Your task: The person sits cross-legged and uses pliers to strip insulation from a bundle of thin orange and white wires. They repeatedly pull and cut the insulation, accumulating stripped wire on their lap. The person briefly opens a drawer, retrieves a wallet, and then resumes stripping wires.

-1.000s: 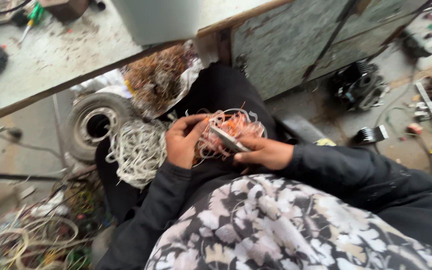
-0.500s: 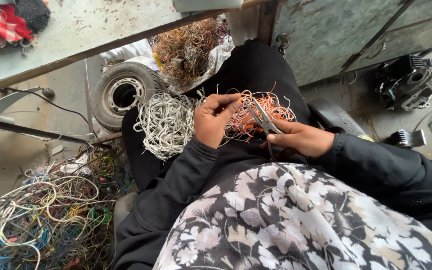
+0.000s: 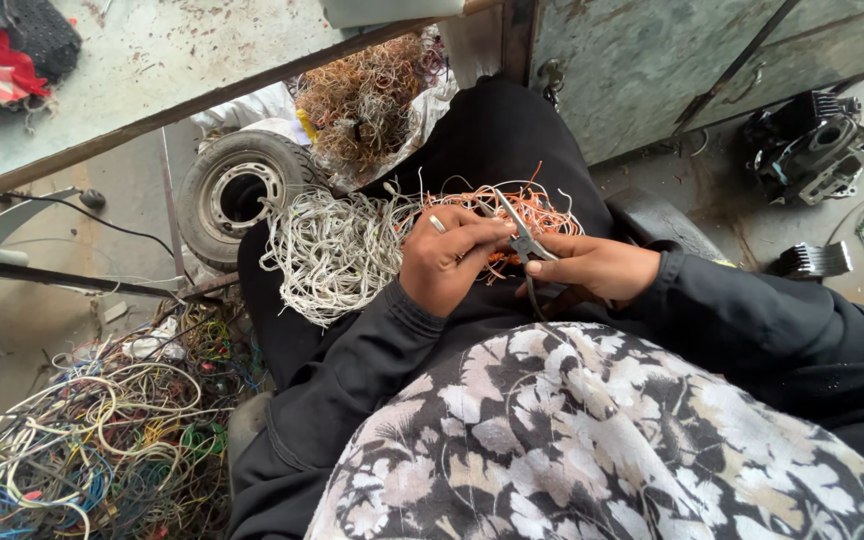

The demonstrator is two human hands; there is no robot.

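My left hand (image 3: 444, 255) rests on my lap, its fingers pinching thin wires from an orange and white tangle (image 3: 527, 215). My right hand (image 3: 592, 268) grips a small pair of pliers (image 3: 520, 238) whose jaws point up into that tangle, right beside the left fingers. A bigger heap of white wire pieces (image 3: 330, 250) lies on my left thigh, touching the orange bunch. Both arms wear dark sleeves; a flowered cloth covers my front.
A bag of bare copper wire (image 3: 367, 95) stands ahead of my knees beside a small tyre (image 3: 237, 190). A pile of coloured cables (image 3: 92, 440) lies on the floor at lower left. A metal cabinet (image 3: 672, 60) and an engine part (image 3: 812, 145) are at right.
The view has shifted so the hands sit lower and more central. The pliers have tilted more upright in the right hand, and the left fingers have closed in on the wires by the jaws.
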